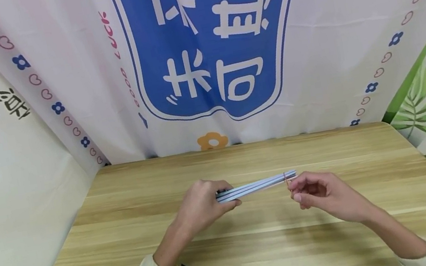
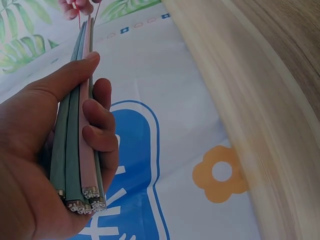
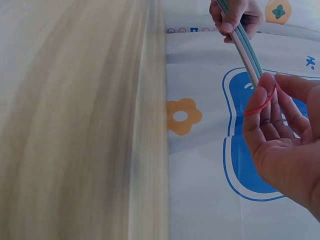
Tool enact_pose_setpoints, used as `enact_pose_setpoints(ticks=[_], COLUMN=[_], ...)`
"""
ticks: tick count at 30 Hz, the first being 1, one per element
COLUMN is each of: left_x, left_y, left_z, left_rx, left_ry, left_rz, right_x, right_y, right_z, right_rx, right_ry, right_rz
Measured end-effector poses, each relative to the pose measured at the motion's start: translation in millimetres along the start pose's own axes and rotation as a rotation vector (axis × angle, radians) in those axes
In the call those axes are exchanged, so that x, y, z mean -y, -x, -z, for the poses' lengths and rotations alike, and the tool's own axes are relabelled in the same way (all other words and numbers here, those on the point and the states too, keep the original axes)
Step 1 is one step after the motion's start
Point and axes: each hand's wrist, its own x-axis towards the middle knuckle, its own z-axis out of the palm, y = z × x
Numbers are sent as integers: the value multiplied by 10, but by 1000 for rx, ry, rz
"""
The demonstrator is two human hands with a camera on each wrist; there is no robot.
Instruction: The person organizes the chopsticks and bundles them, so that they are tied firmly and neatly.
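Pale blue in the head view, a bundle of long, slim sticks (image 1: 256,186) was held above a light wood-grain tabletop (image 1: 240,261), the left hand (image 1: 202,205) clamped round one end, the right hand (image 1: 328,196) gripping a thin red band (image 1: 285,178) at the other. Left wrist: green and pink sides showed. Right wrist: the band crossed curled fingers (image 3: 254,129).
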Motion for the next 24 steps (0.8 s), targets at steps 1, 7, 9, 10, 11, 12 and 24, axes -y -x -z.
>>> enact_pose_setpoints(ticks=[1, 7, 9, 10, 11, 12, 24], left_x=[1, 6, -2, -5, -10, -15, -44], left_y=[-2, -6, -3, -2, -1, 0, -5], left_z=[3, 28, 40, 45, 48, 52, 64], left_rx=[-9, -61, -72, -76, -81, -83, -79], left_ry=[4, 36, 44, 47, 51, 56, 117], left_rz=[4, 30, 29, 28, 23, 19, 39], right_x=[-8, -86, -117, -139, -164, -185, -141], right_y=[1, 2, 2, 0, -2, -3, 34], right_z=[-4, -9, -11, -14, -20, -28, -228], right_rx=[-4, 28, 55, 73, 89, 104, 29], right_ry=[-20, -221, -287, -315, -342, -362, -181], right_rz=[-4, -3, -24, -32, -46, -61, -47])
